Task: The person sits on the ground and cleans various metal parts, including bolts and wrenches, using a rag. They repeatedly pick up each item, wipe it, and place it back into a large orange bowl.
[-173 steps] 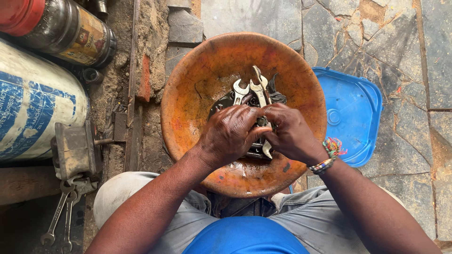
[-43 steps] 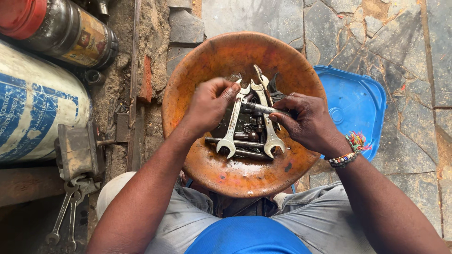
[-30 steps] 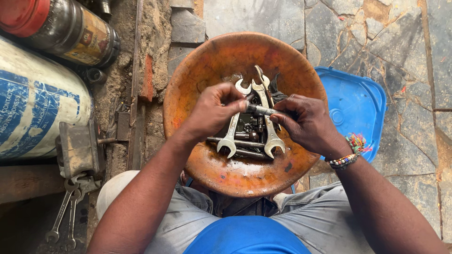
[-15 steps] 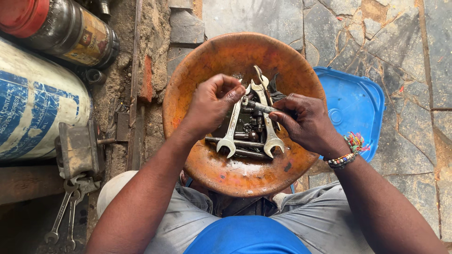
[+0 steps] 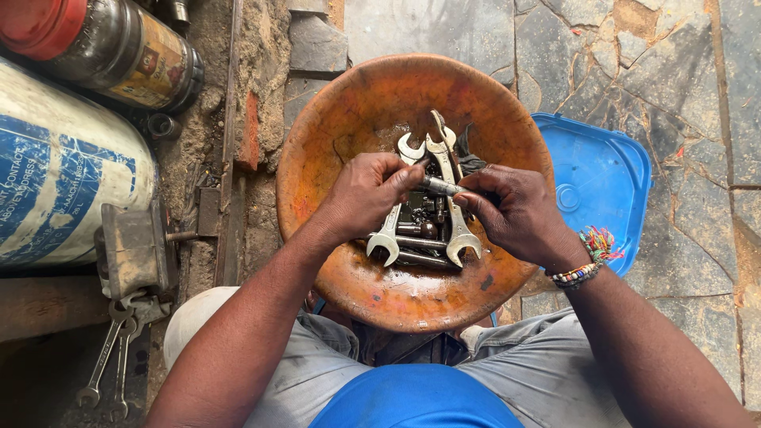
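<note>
Bolt [image 5: 438, 187], small and grey: we are pinching it between left hand [image 5: 366, 192] and right hand [image 5: 519, 212]. Its long axis is lying crosswise above the spanners [image 5: 444, 198] in the orange bowl [image 5: 333, 135].

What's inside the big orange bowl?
The bowl holds open-ended spanners and small dark metal parts. Both hands, left and right, pinch a small metal rod above them, hiding whatever lies beneath.

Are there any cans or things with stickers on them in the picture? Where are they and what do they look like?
Dark bottle: top left, lying on its side, red cap end, yellowish-brown label around it.
Big cylinder: left edge, lying sideways, white with worn blue printed patches.
No screens or signs show.
</note>
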